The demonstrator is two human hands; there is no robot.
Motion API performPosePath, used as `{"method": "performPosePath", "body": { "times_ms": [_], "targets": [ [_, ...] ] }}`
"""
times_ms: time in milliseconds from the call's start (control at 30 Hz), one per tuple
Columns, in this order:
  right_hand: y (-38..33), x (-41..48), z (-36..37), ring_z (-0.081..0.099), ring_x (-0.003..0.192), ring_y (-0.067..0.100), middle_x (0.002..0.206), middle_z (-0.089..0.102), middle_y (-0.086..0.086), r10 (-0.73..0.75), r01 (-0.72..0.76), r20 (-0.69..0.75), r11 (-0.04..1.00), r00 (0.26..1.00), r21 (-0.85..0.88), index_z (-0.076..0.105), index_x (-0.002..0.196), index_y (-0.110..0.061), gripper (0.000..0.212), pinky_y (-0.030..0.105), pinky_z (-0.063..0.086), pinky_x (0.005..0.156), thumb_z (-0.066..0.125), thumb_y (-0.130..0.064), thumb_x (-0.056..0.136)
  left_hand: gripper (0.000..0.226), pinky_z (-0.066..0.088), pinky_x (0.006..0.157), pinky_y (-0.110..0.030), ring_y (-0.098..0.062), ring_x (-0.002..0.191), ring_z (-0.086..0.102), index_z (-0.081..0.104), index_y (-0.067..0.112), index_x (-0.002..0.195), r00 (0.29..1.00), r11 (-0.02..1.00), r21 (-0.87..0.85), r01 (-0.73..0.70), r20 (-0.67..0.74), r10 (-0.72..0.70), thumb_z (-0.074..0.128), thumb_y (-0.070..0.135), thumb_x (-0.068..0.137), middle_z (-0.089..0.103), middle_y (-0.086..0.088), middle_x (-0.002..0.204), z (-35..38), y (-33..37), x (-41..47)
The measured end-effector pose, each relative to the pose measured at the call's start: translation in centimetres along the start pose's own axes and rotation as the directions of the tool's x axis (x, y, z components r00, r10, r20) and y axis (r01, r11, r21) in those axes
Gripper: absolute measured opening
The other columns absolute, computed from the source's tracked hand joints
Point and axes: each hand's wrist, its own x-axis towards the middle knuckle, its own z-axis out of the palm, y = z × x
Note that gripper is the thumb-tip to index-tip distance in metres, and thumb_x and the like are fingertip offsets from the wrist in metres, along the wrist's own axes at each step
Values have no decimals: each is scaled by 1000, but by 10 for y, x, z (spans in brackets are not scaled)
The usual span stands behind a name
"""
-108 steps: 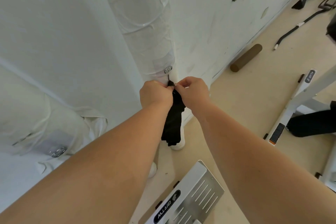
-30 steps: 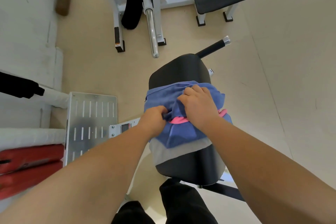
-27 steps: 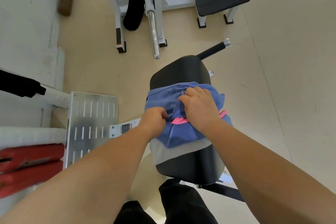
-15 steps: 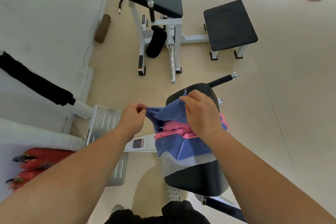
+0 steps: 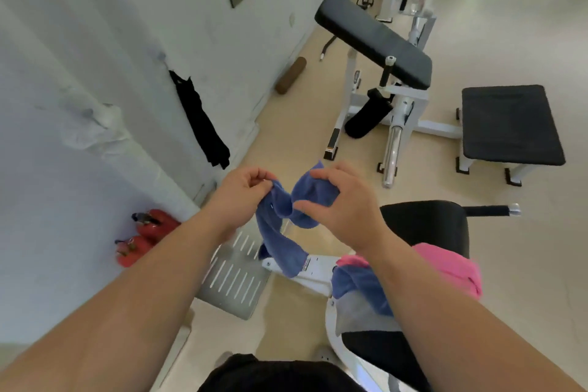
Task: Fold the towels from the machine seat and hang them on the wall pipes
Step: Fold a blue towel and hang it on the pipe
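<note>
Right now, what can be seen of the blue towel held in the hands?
The blue towel looks like soft terry cloth, crumpled and not yet folded. It is held in the air: the left hand pinches one top edge, the right hand grips a bunched part beside it. A twisted tail hangs down below the hands.
</note>
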Motion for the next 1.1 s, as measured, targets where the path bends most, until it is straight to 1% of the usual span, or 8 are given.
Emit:
{"method": "performPosePath", "body": {
  "times_ms": [100,267,400,467,633,767,967,1100],
  "targets": [
    [-34,10,55,54,80,12,94,56,-3,-87,91,172,996,981,-17,73,105,-17,52,18,42,71,89,-47,65,19,53,69,-20,-7,74,68,70,13,97,999,994,-109,0,-33,-3,53,3,100,74,-1,82,-41,-9,-22],
    [-86,22,147,53,66,19,78,56,0,-124,141,222,988,967,-62,68,76,-9,20,36,45,62,73,-28,81,8,55,85,-47,-24,82,62,70,21,100,992,985,-162,57,-98,-73,63,18,97,66,-30,93,-119,-41,-47],
    [-127,38,201,57,77,19,84,61,-2,-67,113,291,983,955,-145,72,87,-13,15,32,42,68,61,-23,87,24,50,61,-21,-7,61,56,69,24,99,985,998,-45,44,-162,-51,83,21,80,61,-5,68,-184,-78,-65],
    [-150,44,224,55,79,16,85,60,-7,-54,103,291,982,955,-156,74,89,-17,15,28,36,68,60,-21,84,19,44,50,-16,-2,53,53,68,26,86,969,995,88,49,-247,-25,76,11,77,60,6,64,-211,-94,-73],
    [-195,47,271,59,83,17,87,64,-6,-62,95,285,990,957,-102,74,88,-19,19,30,44,73,57,-16,81,7,55,48,-43,-22,61,65,58,21,71,900,975,145,167,-426,-91,61,14,70,63,4,66,-270,-151,-87],
    [-215,50,297,63,87,20,90,70,-1,-45,56,239,998,970,-41,73,88,-16,20,38,52,79,54,-15,82,23,44,55,-28,-20,61,58,59,21,66,847,949,166,268,-510,-151,59,2,78,61,5,62,-308,-202,-104],
    [-232,51,312,62,88,13,91,67,-10,67,-58,216,997,974,-48,69,84,-23,17,31,50,77,59,-9,84,44,28,42,-20,-4,38,35,50,18,49,709,923,-231,308,-591,-384,60,6,90,40,11,41,-345,-247,-123],
    [-226,56,322,60,87,8,89,63,-15,101,-68,265,989,959,-131,71,89,-22,7,14,44,72,70,-17,84,22,42,56,-25,-11,57,48,62,10,73,730,910,-360,207,-563,-389,62,14,95,53,-4,66,-360,-237,-120]
  ]
}}
